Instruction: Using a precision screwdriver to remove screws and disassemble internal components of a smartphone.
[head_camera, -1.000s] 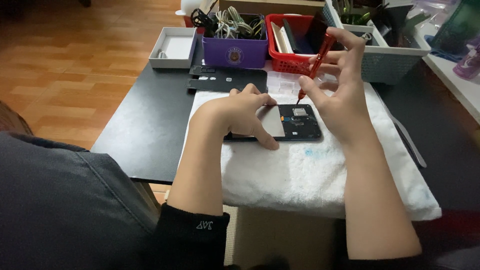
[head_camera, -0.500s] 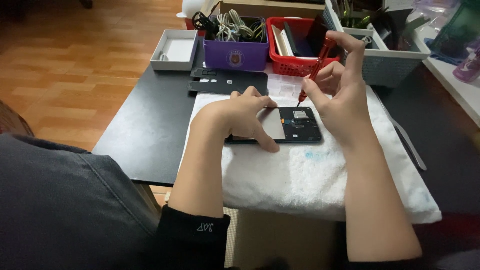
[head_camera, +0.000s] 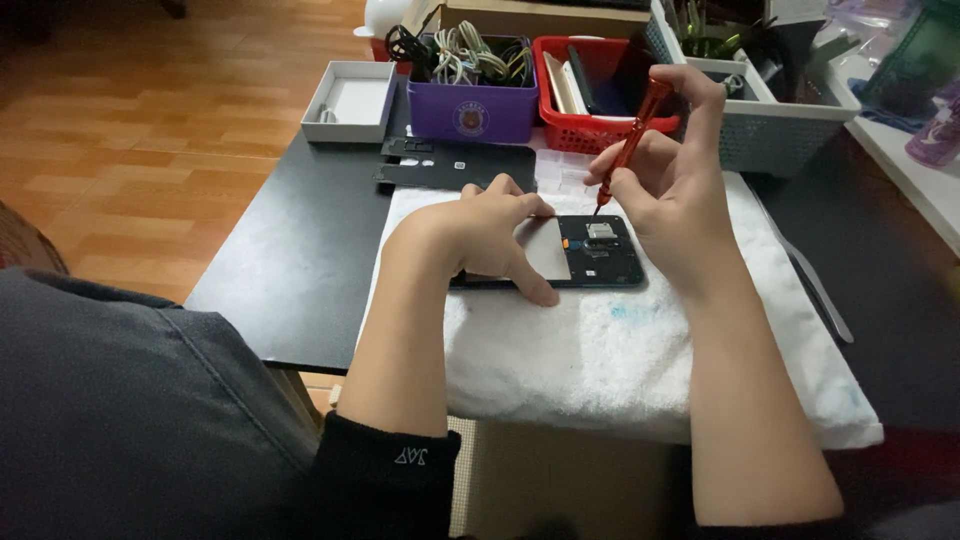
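an opened phone (head_camera: 575, 252) is laid flat on a white towel (head_camera: 640, 350) spread over the black worktop (head_camera: 290, 270), directly beneath both hands. it is pinned down by the left hand (head_camera: 490, 232), whose fingers are spread narrowly over its pale inner plate. a slim red screwdriver (head_camera: 632, 140) is pinched in the right hand (head_camera: 670, 185), held steeply, its tip set down at the upper edge of the exposed circuit area. the back cover (head_camera: 455, 165) is already off and is seen just beyond the left hand, dark and flat, so the opening looks done – the screws inside seem to be the work in hand, and how many are left cannot be told. the towel looks soft and nubbly, the phone's frame hard and dark. farther beyond the hands, a purple box of cables (head_camera: 475, 85), a red slatted basket (head_camera: 590, 85) and a shallow white tray (head_camera: 350, 100) are lined up.
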